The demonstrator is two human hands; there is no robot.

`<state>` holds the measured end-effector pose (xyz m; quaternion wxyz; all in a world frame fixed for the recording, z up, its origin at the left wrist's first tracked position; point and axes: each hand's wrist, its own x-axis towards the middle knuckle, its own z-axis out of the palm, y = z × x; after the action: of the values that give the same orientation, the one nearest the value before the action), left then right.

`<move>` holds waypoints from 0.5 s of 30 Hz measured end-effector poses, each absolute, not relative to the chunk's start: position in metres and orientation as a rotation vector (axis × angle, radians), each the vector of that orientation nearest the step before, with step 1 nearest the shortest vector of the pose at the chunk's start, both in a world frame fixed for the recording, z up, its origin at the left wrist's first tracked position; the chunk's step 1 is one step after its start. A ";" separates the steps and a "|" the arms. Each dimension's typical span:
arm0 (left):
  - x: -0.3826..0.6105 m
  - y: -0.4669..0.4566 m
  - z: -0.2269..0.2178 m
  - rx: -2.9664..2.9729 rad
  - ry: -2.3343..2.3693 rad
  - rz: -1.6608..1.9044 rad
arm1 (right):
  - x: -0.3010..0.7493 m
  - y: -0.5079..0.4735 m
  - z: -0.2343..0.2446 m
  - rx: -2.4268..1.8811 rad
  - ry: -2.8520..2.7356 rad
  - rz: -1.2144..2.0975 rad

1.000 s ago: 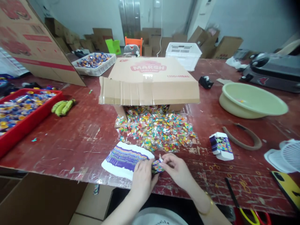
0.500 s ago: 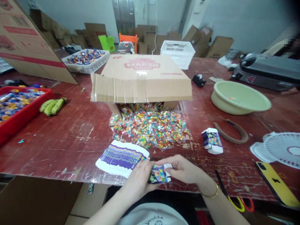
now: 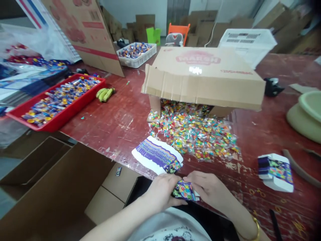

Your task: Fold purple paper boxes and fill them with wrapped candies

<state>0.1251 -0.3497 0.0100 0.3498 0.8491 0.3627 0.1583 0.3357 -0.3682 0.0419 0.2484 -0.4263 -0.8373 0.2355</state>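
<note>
Near the table's front edge, my left hand (image 3: 164,191) is closed around the left side of a small purple printed candy box (image 3: 184,190). My right hand (image 3: 207,187) grips the box's right end, with fingers at its white end flaps. Just beyond my left hand lies a fanned stack of flat purple-and-white boxes (image 3: 157,155). A heap of small clear packets of colourful candies (image 3: 193,134) spreads out behind the hands, spilling from under a large cardboard carton (image 3: 203,83). To the right of my right hand stands another purple box (image 3: 276,172), folded into shape.
On the left is a red tray (image 3: 57,124) of small blue-and-yellow wrapped pieces, with green bananas (image 3: 104,94) beside it. A white crate (image 3: 140,61) stands behind. A pale green basin (image 3: 307,115) and a brown curved band (image 3: 301,170) lie right. An open carton (image 3: 62,187) sits below the table's left edge.
The view has swung left, so things appear farther right and more of the red tray shows. My right hand's fingers have closed in over the box's end flaps, which show less now.
</note>
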 end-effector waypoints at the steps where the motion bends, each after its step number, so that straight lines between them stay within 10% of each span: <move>1: 0.126 -0.349 0.014 2.111 0.969 0.415 | 0.336 -0.368 0.042 -1.185 -2.168 0.763; 7: 0.150 -0.332 0.022 1.427 0.843 0.581 | 0.336 -0.374 0.027 -1.272 -1.036 1.332; 15: 0.185 -0.336 0.007 2.292 0.890 1.161 | 0.326 -0.373 0.026 -0.863 -0.174 1.504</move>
<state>0.1848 -0.3364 0.0068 0.2098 0.8242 0.3202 0.4174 0.3259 -0.3735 0.0260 0.6436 -0.3790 -0.0765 0.6605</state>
